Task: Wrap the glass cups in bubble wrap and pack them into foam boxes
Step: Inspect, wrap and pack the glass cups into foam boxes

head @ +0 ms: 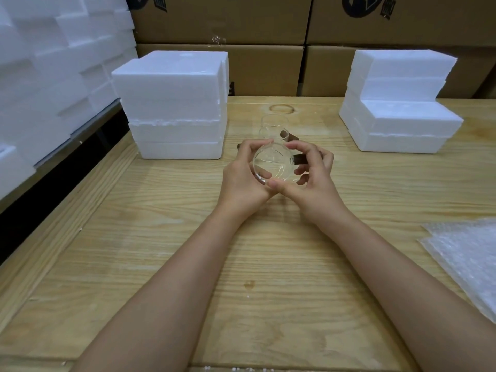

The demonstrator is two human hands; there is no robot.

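A: What's far left?
B: A big pile of white foam blocks (40,76), right by the table's side. Next comes a stack of foam boxes (171,103) on the wood table (161,251).

A: & the hands?
B: The left hand (241,181) is near the middle. Its fingers bend round the left side of a glass cup (272,163). The cup is held just over the table, tipped so a round end faces the camera.

A: The other hand?
B: The right hand (308,181) grips the cup's right side. Its fingers bend round it too, w/ the thumb at the near edge. A dark handle (299,159) pokes out by those fingers.

A: Any more cups?
B: Yes, a second glass cup (273,127) stands on the table just behind the hands.

A: & far right?
B: Another foam box stack (400,111), shaped like steps. Nearer, the bubble wrap (467,259) lies flat at the table's right edge, well apart from the cup. Brown cardboard boxes (268,71) line the back.
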